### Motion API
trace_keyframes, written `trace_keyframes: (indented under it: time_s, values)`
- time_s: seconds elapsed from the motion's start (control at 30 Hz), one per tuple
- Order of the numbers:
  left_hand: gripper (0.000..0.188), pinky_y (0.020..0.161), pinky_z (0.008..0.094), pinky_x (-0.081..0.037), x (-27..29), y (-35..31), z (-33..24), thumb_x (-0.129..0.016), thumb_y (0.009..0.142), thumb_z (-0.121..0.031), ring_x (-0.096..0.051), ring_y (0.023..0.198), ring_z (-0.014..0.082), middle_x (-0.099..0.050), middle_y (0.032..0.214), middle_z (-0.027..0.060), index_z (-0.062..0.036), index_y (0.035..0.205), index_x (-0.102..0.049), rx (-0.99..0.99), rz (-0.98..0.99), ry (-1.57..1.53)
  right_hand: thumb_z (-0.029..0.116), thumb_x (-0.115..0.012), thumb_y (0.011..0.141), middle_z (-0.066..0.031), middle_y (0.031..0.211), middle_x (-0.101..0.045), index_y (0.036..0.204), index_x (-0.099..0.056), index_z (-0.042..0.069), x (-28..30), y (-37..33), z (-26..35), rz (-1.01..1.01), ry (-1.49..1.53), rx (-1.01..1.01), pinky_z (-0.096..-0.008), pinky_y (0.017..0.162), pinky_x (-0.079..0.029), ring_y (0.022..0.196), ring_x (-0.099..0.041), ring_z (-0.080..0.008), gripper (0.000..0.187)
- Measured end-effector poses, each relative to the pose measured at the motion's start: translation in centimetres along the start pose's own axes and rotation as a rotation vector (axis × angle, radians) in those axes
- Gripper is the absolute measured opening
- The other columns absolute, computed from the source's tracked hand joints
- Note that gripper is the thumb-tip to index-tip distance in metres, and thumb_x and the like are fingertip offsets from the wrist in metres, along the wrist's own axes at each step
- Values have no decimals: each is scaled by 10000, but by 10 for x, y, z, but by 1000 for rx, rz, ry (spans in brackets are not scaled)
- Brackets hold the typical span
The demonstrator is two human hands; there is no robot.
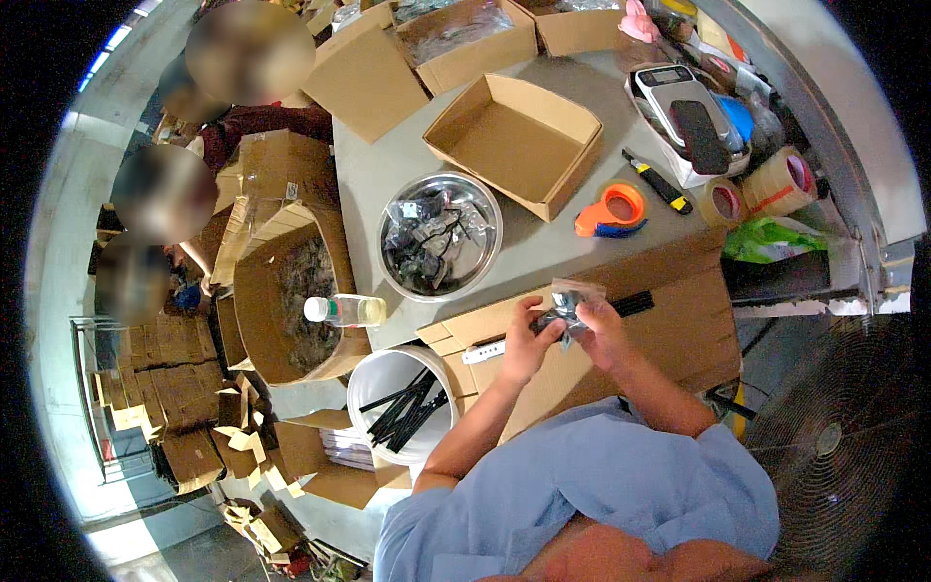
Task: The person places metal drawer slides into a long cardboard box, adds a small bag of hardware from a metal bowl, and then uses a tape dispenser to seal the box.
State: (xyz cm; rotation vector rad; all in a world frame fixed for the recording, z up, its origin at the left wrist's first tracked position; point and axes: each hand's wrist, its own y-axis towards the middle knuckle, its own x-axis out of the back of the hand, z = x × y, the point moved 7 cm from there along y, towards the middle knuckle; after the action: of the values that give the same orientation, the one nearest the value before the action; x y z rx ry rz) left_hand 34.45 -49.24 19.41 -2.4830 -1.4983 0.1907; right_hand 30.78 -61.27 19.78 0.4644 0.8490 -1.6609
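Both my hands meet over a flattened cardboard sheet (669, 339) at the table's near edge. Between them is a small clear plastic bag (579, 290) with dark, unclear contents. My right hand (603, 335) pinches the bag from the right; the fingers of my left hand (527, 344) curl against its left side. A black strip (635, 304) lies on the cardboard just beyond my right hand. Beside my left hand lies a white strip with holes (483, 352). Farther off, a round metal bowl (390, 272) holds small bagged parts.
A white bucket (361, 373) of black strips and a bottle (351, 310) stand left. An open cardboard box (509, 150), orange tape dispenser (611, 210), yellow-black cutter (659, 184) and tape rolls (779, 182) lie beyond. A fan (827, 439) stands right; people work far left.
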Motion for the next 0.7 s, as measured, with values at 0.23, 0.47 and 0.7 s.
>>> trace_keyframes:
  time_s: [0.23, 0.47, 0.7]
  values:
    - [653, 852, 297, -437, -9, -11, -25, -681, 774, -77, -546, 950, 177, -578, 1004, 112, -9, 1313, -318, 186, 242, -540, 217, -634, 794, -86, 1108, -552, 1194, -475, 9, -5, -10, 22, 48, 29, 62, -349, 882, -439, 1020, -534, -202, 478]
    - [582, 866, 311, -420, -24, -27, -28, -713, 749, -171, -503, 1029, 242, -488, 1112, 166, 22, 1225, -440, 37, 87, 273, 193, -609, 829, -75, 1084, -561, 1175, -470, 28, 1, -26, 4, -185, -374, 173, -333, 879, -429, 985, -534, -179, 409]
    - [645, 943, 443, -358, 72, 52, -47, -741, 706, -272, -462, 1083, 357, -514, 1161, 210, -16, 1227, -459, -444, -388, 928, 243, -620, 844, -87, 1077, -564, 1218, -435, 26, 116, -40, 44, -534, -563, 441, -324, 855, -435, 962, -544, -186, 471]
